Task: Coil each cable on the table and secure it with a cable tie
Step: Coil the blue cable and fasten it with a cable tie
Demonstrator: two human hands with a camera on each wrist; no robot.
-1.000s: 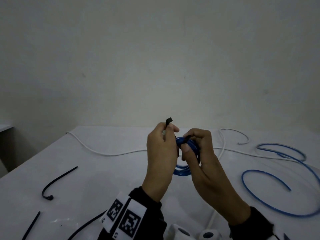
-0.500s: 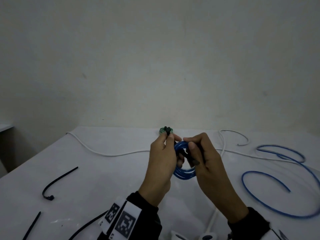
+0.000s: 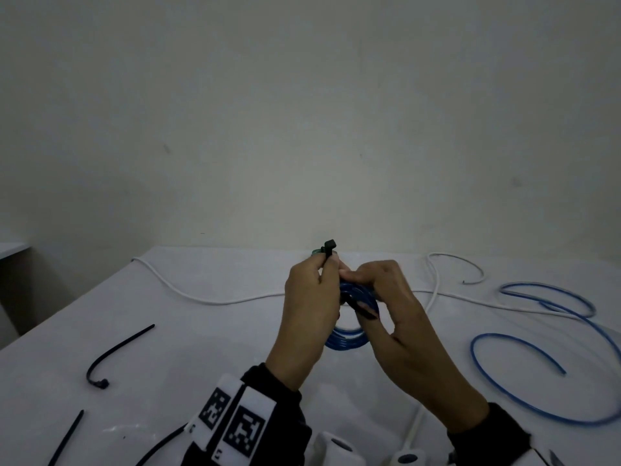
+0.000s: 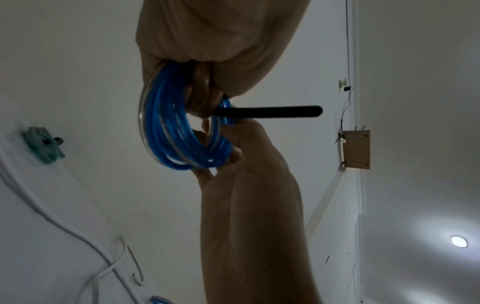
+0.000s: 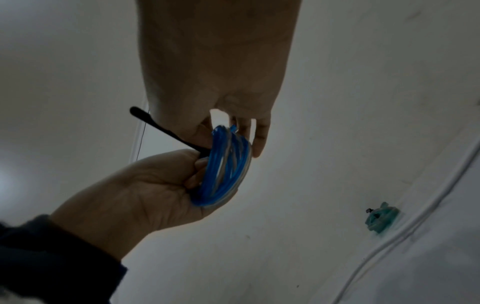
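Dim, grainy — wide-angle edge distortion

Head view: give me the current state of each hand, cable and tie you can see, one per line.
Left hand: pinches the head end of the held tie.
Right hand: grips the blue coil.
Blue coil: wound, held above the table, not yet cinched.
Held tie: through the coil, unfastened.
Loose blue cable: uncoiled on table.
White cable: uncoiled on table.
Spare ties: unused, on table.
Green coil: on table, black tie round it.
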